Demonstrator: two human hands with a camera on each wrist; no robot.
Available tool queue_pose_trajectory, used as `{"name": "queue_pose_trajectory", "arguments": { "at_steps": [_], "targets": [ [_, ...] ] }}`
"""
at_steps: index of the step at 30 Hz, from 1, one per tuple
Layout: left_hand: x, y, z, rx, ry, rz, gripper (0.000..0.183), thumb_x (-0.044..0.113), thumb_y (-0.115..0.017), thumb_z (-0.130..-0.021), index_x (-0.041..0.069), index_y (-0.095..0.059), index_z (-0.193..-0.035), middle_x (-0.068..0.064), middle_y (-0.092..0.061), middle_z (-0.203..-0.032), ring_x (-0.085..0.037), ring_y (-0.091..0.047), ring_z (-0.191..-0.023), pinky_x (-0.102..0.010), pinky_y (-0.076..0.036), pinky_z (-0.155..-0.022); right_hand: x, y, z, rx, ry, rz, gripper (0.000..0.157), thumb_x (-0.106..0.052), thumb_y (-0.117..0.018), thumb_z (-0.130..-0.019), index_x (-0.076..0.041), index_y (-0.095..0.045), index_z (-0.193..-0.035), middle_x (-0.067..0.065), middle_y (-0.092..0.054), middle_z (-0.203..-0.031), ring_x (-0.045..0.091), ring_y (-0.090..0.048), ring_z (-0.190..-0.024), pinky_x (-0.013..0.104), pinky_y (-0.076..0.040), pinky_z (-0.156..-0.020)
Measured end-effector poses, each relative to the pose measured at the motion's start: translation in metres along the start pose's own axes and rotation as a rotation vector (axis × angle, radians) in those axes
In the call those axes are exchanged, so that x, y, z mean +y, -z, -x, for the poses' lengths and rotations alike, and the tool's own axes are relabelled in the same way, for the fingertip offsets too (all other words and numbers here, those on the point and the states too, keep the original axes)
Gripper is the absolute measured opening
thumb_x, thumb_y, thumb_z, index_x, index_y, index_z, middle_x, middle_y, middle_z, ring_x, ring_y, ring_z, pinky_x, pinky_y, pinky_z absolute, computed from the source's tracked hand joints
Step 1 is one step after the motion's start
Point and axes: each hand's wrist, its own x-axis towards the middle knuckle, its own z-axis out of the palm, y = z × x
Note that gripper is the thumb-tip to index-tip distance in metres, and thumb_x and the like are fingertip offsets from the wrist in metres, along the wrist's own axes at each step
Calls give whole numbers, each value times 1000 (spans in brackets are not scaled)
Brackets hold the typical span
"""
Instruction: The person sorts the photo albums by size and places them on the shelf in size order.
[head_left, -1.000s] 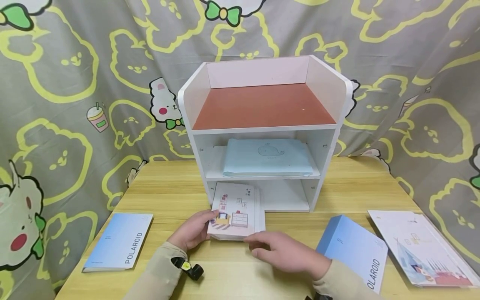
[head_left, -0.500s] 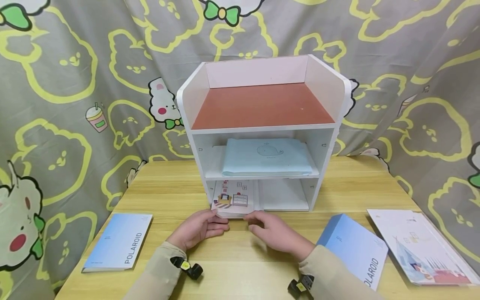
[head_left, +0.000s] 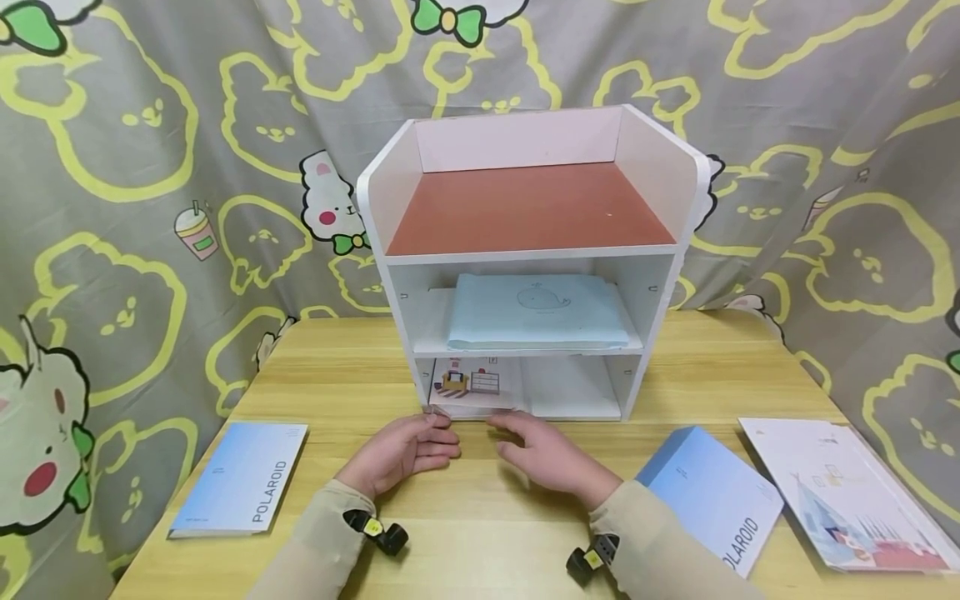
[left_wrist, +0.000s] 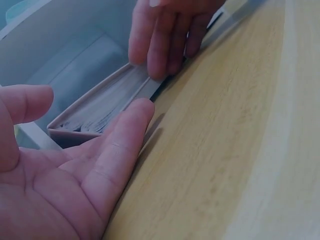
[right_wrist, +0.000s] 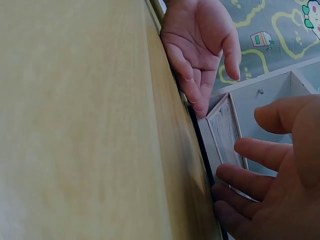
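A photo album [head_left: 468, 383] with a pink-and-white illustrated cover lies flat in the lower left of the white shelf unit [head_left: 581, 408]. Its page edges [left_wrist: 107, 102] face outward in the left wrist view. My left hand [head_left: 401, 454] is palm up with fingers extended, fingertips right at the album's front left corner. Across from it, my right hand [head_left: 555, 458] has loosely bent, spread fingers near the shelf's front edge, by the album's right side. Neither hand grips anything. The back of the album is hidden under the middle shelf.
A light blue whale-print album [head_left: 536, 312] lies on the middle shelf. Blue POLAROID albums rest at left [head_left: 238, 479] and, partly behind my right sleeve, at right [head_left: 712, 492]. Beyond the latter lies another illustrated album [head_left: 843, 500]. A patterned curtain [head_left: 247, 167] hangs behind the table.
The illustrated album has slid away from me, deeper into the lower compartment. Both hands followed it forward, and the left hand's fingers have come off its side and straightened.
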Motion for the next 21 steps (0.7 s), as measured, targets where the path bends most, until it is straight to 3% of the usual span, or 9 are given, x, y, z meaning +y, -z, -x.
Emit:
{"name": "queue_pose_trajectory", "arguments": {
  "at_steps": [4,8,11,14,16,18,21],
  "targets": [
    [3,-3,1,45,-12,-52,51,23,-44,-107,-15,-36,-142,-30,-60,-127,-34,-66,-111,-45,-54,-97,1,0,0,-21,8,28,47,-28,-58,-102,-12,-54,-147,7,-49,-151,33,-41,-141,56,-28,-117],
    [8,-10,3,136,-37,-228,51,25,-53,-105,-11,-43,-139,-25,-62,-123,-33,-66,-109,-43,-56,-93,1,2,5,-46,7,46,47,-29,-58,-102,-11,-55,-146,10,-51,-149,33,-43,-139,55,-30,-116],
    [15,-17,8,222,-61,-478,51,29,-56,-103,-4,-48,-141,-18,-63,-122,-30,-67,-101,-43,-57,-89,-1,6,11,-61,10,49,48,-29,-58,-103,-9,-54,-146,11,-53,-147,34,-45,-138,54,-32,-115],
    [23,-24,16,284,-77,-767,56,36,-56,-103,1,-48,-146,-16,-63,-128,-30,-65,-106,-49,-54,-93,-1,13,21,-84,3,36,50,-29,-58,-103,-5,-52,-147,12,-53,-148,33,-45,-138,54,-32,-115],
    [28,-25,25,311,-76,-937,64,43,-56,-103,2,-44,-151,-17,-60,-136,-34,-62,-115,-54,-49,-99,-2,18,29,-102,-8,32,51,-30,-57,-103,-4,-51,-147,11,-52,-148,33,-45,-138,54,-32,-116],
    [31,-24,34,323,-76,-1072,69,46,-57,-102,0,-42,-152,-20,-55,-142,-38,-54,-128,-58,-41,-107,-2,23,36,-114,-25,28,52,-31,-57,-104,-5,-51,-148,11,-52,-149,33,-44,-139,54,-32,-115],
    [36,-15,47,344,-63,-1242,73,47,-60,-100,0,-39,-153,-24,-48,-148,-44,-45,-135,-62,-35,-110,0,30,47,-120,-39,25,52,-33,-56,-104,-5,-50,-148,10,-52,-148,33,-44,-139,55,-32,-115]
  ]
}}
